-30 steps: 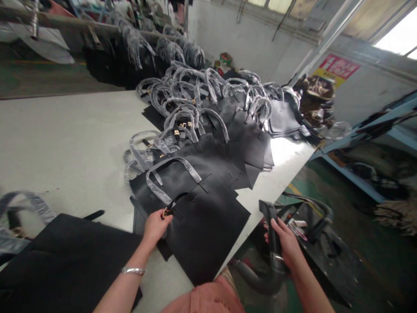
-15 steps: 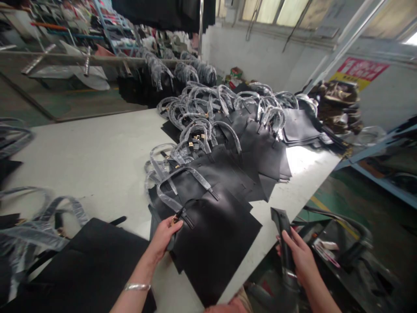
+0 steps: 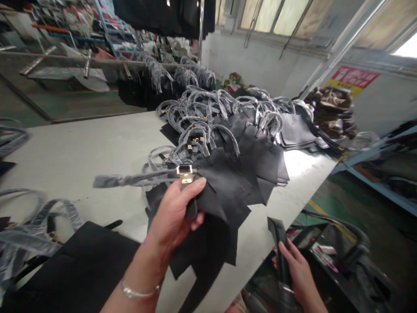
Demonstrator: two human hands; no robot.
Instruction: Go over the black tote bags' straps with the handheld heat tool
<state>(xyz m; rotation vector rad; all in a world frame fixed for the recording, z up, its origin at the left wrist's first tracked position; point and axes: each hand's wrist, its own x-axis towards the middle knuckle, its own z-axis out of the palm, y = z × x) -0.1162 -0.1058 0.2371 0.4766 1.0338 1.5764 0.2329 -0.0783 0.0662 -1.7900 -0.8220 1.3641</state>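
Observation:
My left hand (image 3: 177, 213) is closed on a black bag panel (image 3: 211, 230) near its top edge, thumb beside a gold buckle (image 3: 185, 174). The panel is lifted and bends downward. Its plastic-wrapped handle (image 3: 114, 180) sticks out to the left. At the table's right edge, my right hand (image 3: 295, 265) is wrapped round a long black piece (image 3: 279, 243) with a flared flat upper end and a shiny band lower down; its kind is unclear. Beyond my left hand, more black panels (image 3: 236, 167) with wrapped handles lie in overlapping piles.
Another black panel (image 3: 87, 256) lies at the near left, beside wrapped handles (image 3: 61, 213). The white table (image 3: 74, 148) has its edge running along the right. A dark bin-like area with small items (image 3: 325, 256) is below right. Racks with hanging black pieces (image 3: 159, 13) stand behind.
My left hand has raised the bag panel and moved up and right; the panel now curls and its handle swings to the left. My right hand has shifted slightly down, keeping its hold.

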